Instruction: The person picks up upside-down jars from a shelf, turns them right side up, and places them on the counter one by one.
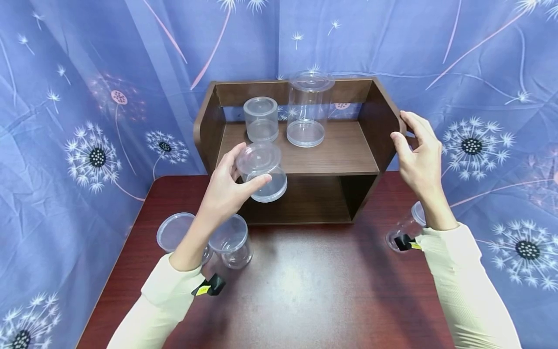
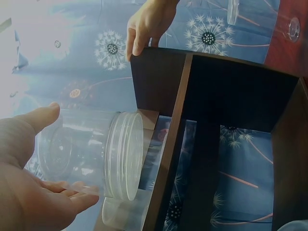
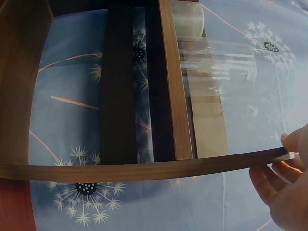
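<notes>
My left hand [image 1: 254, 164] holds a clear lidded plastic jar [image 1: 263, 172] tilted on its side, thumb on top and fingers underneath, just in front of the upper board of a brown wooden shelf [image 1: 344, 155]. The left wrist view shows the same jar [image 2: 91, 154] lying across my left hand [image 2: 67, 156], its lid toward the shelf [image 2: 163, 86]. My right hand [image 1: 403, 128] grips the front edge of the shelf's right side panel [image 3: 144, 169], seen again as the right hand [image 3: 276, 161] with its fingers behind the panel. A small jar [image 1: 260, 118] and a tall jar [image 1: 307, 109] stand on the upper board.
On the dark red table [image 1: 314, 286], two clear jars [image 1: 176, 232] [image 1: 233, 245] stand by my left forearm and another jar [image 1: 405, 230] lies behind my right wrist. A blue dandelion curtain [image 1: 78, 121] hangs behind and beside the table.
</notes>
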`<state>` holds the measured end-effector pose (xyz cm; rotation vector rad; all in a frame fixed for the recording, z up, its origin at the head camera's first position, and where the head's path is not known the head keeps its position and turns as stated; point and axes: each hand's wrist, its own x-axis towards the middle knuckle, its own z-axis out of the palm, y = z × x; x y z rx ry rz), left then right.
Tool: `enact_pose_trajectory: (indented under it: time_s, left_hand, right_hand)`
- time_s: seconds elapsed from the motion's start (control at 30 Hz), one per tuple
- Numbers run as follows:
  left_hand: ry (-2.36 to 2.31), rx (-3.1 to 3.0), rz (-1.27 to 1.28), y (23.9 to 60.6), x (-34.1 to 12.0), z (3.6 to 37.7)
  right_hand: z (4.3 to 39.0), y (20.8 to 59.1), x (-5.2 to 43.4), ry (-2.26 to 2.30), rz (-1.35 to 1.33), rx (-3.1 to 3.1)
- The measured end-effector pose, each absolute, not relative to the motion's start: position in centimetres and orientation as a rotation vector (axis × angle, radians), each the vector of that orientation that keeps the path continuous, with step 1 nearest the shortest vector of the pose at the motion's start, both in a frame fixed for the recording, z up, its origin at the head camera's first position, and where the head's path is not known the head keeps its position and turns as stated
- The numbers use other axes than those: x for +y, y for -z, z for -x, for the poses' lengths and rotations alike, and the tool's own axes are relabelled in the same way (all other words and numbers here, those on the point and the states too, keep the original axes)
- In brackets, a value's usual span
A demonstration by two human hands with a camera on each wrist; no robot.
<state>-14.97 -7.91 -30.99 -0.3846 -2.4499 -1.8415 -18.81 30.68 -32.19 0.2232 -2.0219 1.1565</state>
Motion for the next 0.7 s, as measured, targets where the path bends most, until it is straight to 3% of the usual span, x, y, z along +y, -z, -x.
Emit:
enact_pose_trajectory:
  time_s: [0.7]
  left_hand:
    - [1.91,-2.452,0.448,33.8,-7.4,13.5]
  right_hand:
    - [16.9,30.1,28.8,-1.194,-0.194,-2.026]
